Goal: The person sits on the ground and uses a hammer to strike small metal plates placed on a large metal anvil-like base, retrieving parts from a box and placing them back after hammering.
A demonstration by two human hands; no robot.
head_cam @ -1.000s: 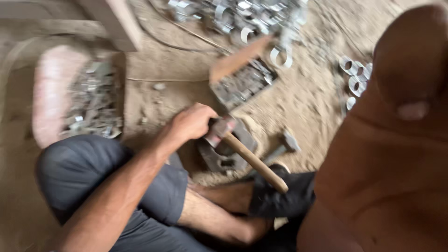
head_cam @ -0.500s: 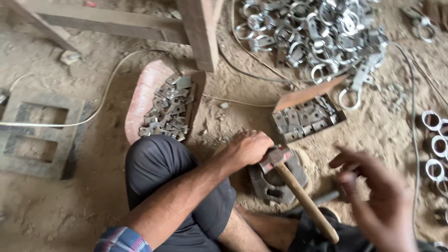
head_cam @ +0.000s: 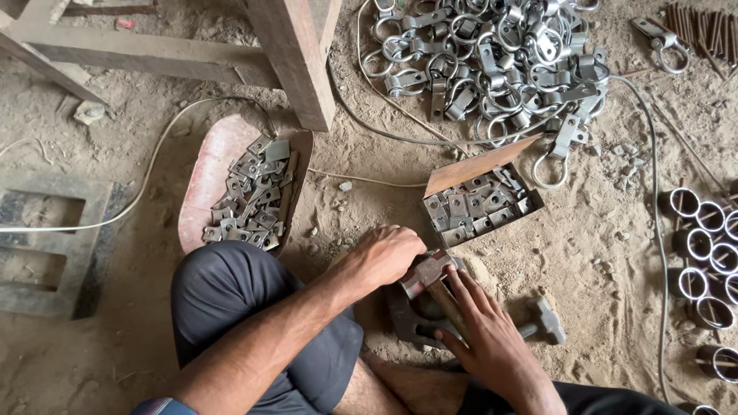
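In the head view, at lower centre, the left hand (head_cam: 387,257) curls its fingers over the hammer head (head_cam: 425,270), which rests on a dark metal block (head_cam: 411,319); the right hand (head_cam: 486,338) lies with fingers apparently closed on the wooden handle (head_cam: 447,306), its grip partly hidden.

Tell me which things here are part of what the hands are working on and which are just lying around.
In hand:
- left hand on the hammer head
- right hand over the hammer's handle
- dark metal block under both hands

Lying about:
- box of small plates
- reddish tray of plates
- heap of metal clamps
- short pipe rings
- wooden post
- second hammer
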